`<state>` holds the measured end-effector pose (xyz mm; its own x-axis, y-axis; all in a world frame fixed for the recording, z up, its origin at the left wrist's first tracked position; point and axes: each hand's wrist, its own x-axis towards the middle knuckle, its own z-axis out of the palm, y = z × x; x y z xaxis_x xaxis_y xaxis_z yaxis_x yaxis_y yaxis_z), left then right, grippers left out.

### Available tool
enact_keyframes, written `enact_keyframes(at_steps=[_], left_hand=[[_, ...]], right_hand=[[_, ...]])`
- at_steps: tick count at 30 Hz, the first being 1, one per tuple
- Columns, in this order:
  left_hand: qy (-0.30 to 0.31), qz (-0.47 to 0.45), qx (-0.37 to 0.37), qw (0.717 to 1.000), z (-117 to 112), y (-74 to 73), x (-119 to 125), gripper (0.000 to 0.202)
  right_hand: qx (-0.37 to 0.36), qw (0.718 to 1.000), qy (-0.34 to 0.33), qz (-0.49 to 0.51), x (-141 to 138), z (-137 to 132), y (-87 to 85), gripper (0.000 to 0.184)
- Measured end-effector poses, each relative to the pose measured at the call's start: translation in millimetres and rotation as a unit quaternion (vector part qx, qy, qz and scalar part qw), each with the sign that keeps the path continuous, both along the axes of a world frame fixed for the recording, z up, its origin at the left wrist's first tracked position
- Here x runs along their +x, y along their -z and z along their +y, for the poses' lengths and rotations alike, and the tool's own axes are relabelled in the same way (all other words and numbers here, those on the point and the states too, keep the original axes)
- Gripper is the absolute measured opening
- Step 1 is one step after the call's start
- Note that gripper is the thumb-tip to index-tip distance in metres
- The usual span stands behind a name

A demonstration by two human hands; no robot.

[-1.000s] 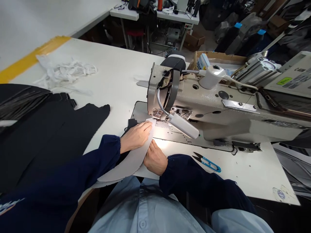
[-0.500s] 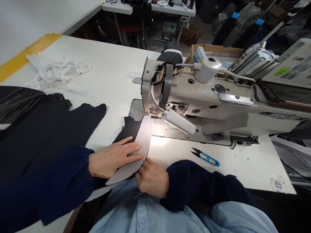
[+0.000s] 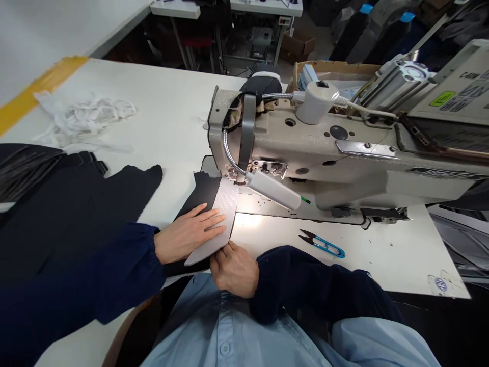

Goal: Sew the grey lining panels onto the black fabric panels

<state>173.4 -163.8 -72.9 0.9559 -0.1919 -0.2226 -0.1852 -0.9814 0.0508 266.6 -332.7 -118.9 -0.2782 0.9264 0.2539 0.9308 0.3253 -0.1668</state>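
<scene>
A light grey fabric piece (image 3: pixel 226 204) lies over black fabric (image 3: pixel 202 191), its far end under the head of a sewing machine (image 3: pixel 305 148). My left hand (image 3: pixel 191 233) rests flat on the grey piece with fingers stretched out. Close to my body, my right hand (image 3: pixel 235 268) pinches the right-hand edge of the layered fabric between curled fingers. The machine's needle is hidden behind a white lamp (image 3: pixel 274 189). To the right of my hands lie blue-handled thread snips (image 3: pixel 323 243).
Large black fabric pieces (image 3: pixel 87 204) cover the left of the white table (image 3: pixel 171 97). Crumpled white material (image 3: pixel 91 114) sits behind them. A cardboard box (image 3: pixel 346 69) stands beyond the machine, and another table (image 3: pixel 263 6) is at the back.
Both hands and the grey fabric have moved forward, towards the machine, so less of the grey piece shows on my side. The camera view has shifted slightly.
</scene>
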Motion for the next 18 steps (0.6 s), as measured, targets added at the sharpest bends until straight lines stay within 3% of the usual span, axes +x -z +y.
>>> enact_keyframes(at_steps=[14,18], left_hand=[[-0.035,-0.038,0.007,0.999,24,10.6,39,0.044],[-0.042,-0.033,0.019,0.998,31,11.8,52,0.042]], right_hand=[[0.069,0.996,0.031,-0.056,34,26,16.6,0.028],[0.045,0.996,0.056,-0.055,45,34,12.7,0.032]])
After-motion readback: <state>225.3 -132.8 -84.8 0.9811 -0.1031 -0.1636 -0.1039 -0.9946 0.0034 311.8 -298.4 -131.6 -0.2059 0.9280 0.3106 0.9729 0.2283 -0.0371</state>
